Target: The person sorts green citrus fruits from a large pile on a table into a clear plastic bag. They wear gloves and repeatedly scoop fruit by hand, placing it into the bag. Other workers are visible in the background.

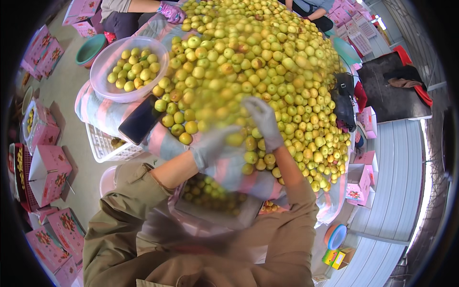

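A large heap of round yellow-green fruits (287, 79) lies on a striped cloth (161, 140) before me. My left hand (213, 147), in a pale glove, is blurred at the heap's near edge. One fruit (235, 139) shows beside its fingertips; whether the hand grips it is unclear. My right hand (263, 120), gloved too, hovers at the heap with fingers bent, and I cannot tell what is between them. Below both hands, close to my body, a lined box (229, 217) contains more fruits (204, 193).
A translucent bowl (96, 77) of fruits and a dark phone (140, 120) are on the cloth at left. Beneath stands a white plastic crate (102, 150). Across the heap are a co-worker's gloved hand (172, 13) and another person's arm (317, 13). Pink cartons (50, 175) line the left floor.
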`<state>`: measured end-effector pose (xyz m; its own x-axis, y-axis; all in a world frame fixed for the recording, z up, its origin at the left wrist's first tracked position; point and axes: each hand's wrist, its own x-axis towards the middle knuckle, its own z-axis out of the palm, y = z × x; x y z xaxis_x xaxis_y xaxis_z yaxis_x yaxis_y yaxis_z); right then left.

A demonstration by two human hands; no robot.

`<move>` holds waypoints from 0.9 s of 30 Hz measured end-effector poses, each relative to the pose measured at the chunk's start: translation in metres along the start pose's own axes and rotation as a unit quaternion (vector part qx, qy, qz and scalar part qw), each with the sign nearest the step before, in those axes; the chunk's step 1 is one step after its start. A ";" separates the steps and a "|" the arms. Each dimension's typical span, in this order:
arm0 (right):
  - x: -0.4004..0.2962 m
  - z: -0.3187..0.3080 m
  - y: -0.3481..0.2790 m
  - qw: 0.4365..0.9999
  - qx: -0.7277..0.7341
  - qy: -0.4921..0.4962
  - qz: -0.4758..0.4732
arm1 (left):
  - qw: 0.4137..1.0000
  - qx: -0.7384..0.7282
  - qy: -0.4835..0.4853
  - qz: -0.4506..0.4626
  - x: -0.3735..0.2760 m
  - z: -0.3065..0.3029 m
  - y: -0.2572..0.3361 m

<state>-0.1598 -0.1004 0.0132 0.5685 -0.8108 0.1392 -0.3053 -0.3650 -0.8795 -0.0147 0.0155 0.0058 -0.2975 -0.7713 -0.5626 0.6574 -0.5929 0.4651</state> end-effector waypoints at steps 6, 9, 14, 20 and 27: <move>0.083 0.041 0.016 0.960 -0.206 0.128 -0.136 | 0.999 0.010 0.019 -0.036 0.005 -0.006 -0.003; 0.103 0.068 0.018 0.922 -0.336 0.085 -0.170 | 1.000 -0.014 -0.003 0.009 0.011 -0.014 -0.002; 0.113 0.074 0.025 0.917 -0.361 0.086 -0.148 | 0.997 -0.065 0.013 0.033 -0.003 -0.007 0.018; 0.108 0.070 0.005 0.894 -0.435 0.040 -0.100 | 0.989 -0.086 -0.019 0.122 0.003 -0.019 0.032; 0.055 0.051 0.008 0.995 0.089 0.009 0.049 | 0.985 -0.118 0.000 0.125 0.000 -0.006 0.036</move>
<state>-0.0921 -0.1243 -0.0098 0.5284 -0.8472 0.0558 -0.2169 -0.1982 -0.9559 0.0133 -0.0040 0.0183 -0.1057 -0.8864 -0.4507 0.8530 -0.3138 0.4171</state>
